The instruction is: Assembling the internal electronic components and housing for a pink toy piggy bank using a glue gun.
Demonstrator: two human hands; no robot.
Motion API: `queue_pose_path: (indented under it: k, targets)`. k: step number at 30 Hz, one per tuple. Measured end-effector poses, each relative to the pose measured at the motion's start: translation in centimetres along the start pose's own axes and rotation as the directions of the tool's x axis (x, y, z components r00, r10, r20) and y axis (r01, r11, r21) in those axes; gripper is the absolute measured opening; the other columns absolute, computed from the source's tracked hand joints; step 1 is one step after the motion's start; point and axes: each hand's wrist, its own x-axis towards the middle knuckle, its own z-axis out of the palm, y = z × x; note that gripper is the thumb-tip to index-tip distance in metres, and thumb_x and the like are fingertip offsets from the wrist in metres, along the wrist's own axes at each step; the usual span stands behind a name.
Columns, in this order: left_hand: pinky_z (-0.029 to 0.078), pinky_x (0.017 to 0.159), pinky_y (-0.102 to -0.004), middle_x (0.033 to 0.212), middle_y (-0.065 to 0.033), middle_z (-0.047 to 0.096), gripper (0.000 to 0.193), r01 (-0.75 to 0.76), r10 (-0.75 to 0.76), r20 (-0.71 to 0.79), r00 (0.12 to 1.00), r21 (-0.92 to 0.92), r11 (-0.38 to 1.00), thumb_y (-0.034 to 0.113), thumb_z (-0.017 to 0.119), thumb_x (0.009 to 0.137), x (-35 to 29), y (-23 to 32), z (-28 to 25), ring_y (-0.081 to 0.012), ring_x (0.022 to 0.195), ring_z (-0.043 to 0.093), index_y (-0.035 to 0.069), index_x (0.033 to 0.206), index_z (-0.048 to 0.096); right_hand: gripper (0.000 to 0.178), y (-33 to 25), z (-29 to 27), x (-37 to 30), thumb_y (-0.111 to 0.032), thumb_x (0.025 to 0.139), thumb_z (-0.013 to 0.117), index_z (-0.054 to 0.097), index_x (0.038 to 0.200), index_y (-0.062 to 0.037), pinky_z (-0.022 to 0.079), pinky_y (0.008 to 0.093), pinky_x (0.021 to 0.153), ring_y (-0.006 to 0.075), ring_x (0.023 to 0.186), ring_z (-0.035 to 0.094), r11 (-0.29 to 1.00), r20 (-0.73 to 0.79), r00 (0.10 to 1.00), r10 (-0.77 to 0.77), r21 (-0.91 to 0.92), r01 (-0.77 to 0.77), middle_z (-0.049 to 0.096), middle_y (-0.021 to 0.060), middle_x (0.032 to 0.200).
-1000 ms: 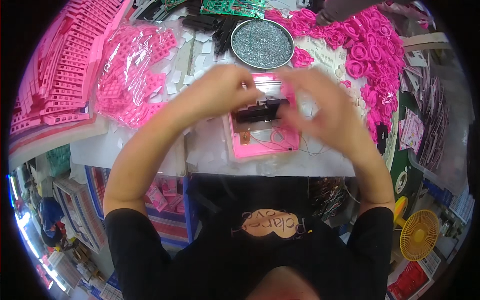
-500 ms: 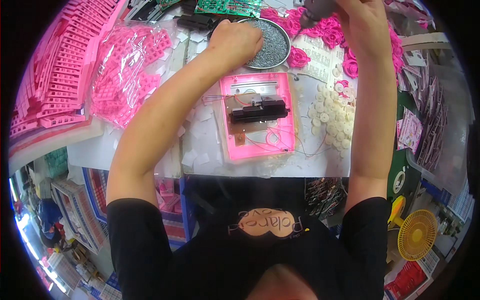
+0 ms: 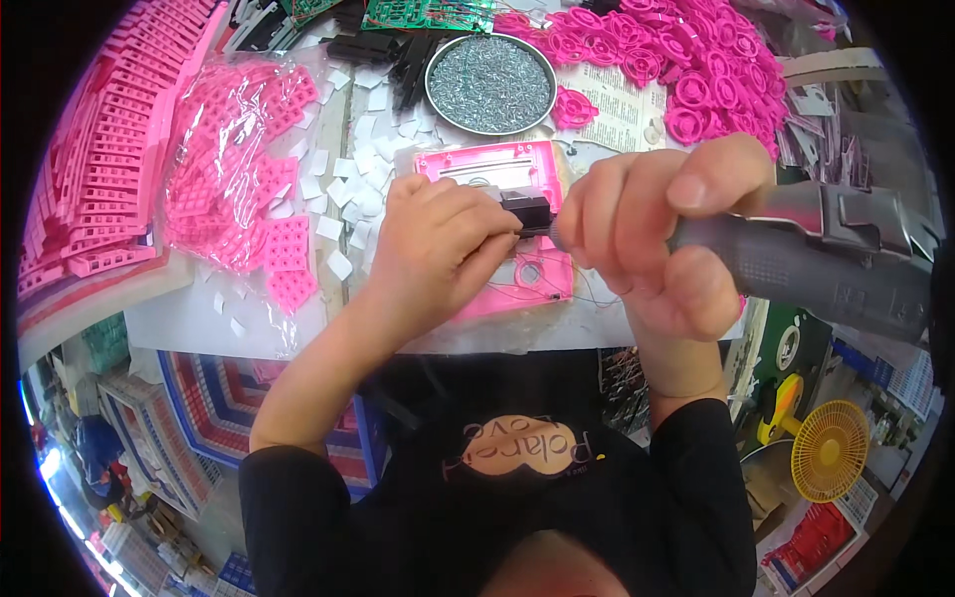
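Bare table [image 3: 607, 333] separates one pink casing [image 3: 557, 271] from the near edge at its six o'clock; one metal bowl [image 3: 491, 132] sits at twelve. The left hand [image 3: 438, 234] curls its fingers beside one black block [image 3: 529, 211], grip unclear; the right hand [image 3: 657, 234] grips one grey power tool [image 3: 816, 264] at three o'clock.

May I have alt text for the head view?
A person's right hand holds a grey cylindrical tool toward a black part in a pink plastic casing, the left hand alongside. Beyond is a round dish of silvery metal pieces.
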Motion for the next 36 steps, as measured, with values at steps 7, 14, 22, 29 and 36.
queue_pose_path:
  k: [7,14,22,29,36]
  targets:
    - [0.035,0.081,-0.0399,0.086,-0.0002,0.064,0.024,-0.028,0.028,-0.001,1.000,0.037,0.999,0.015,0.082,0.074,-0.9,-0.3,-0.3,-0.0208,0.080,0.060,0.013,0.093,0.066,0.031,0.4,0.7,-0.2,-0.023,0.094,0.068,0.047,0.114,-0.0126,0.042,0.0319,0.054,0.0148,0.055,0.048,0.999,0.035,0.999,0.020,-0.039,-0.019,0.047,-0.0004,0.063]
    - [0.030,0.088,-0.0458,0.100,0.0001,0.064,0.047,0.209,-0.243,0.041,0.969,0.384,0.899,0.030,0.086,0.069,-2.8,-0.3,-0.3,-0.0201,0.096,0.058,0.014,0.107,0.063,0.029,3.7,-0.3,0.1,-0.018,0.095,0.066,0.046,0.113,-0.0061,0.045,0.0322,0.055,0.0148,0.056,0.048,0.988,0.057,0.997,-0.056,-0.140,0.064,0.051,0.0031,0.064]
    - [0.030,0.089,-0.0458,0.099,0.0012,0.065,0.050,0.108,-0.119,0.015,0.993,0.322,0.941,0.028,0.085,0.068,-3.8,-1.5,0.1,-0.0194,0.094,0.059,0.015,0.111,0.064,0.027,6.1,-0.1,0.3,-0.014,0.095,0.065,0.046,0.112,-0.0035,0.049,0.0329,0.056,0.0138,0.056,0.050,0.976,0.144,0.989,-0.036,-0.209,0.066,0.054,0.0058,0.065]
    - [0.031,0.087,-0.0439,0.096,0.0012,0.063,0.048,0.047,-0.045,-0.016,0.999,0.308,0.950,0.026,0.084,0.069,-3.8,-2.0,0.5,-0.0191,0.090,0.059,0.012,0.110,0.063,0.023,6.4,0.2,0.2,-0.009,0.094,0.065,0.046,0.107,-0.0038,0.050,0.0336,0.057,0.0150,0.057,0.052,0.949,0.181,0.983,-0.029,-0.304,0.084,0.054,0.0060,0.067]
    - [0.031,0.086,-0.0429,0.092,0.0016,0.060,0.044,0.015,0.001,-0.056,0.998,0.283,0.959,0.024,0.084,0.070,-4.0,-2.2,0.9,-0.0182,0.087,0.059,0.012,0.106,0.062,0.022,6.0,1.0,0.6,-0.003,0.091,0.066,0.047,0.100,-0.0037,0.048,0.0316,0.054,0.0157,0.057,0.054,0.899,0.281,0.959,0.028,-0.427,0.099,0.056,0.0075,0.069]
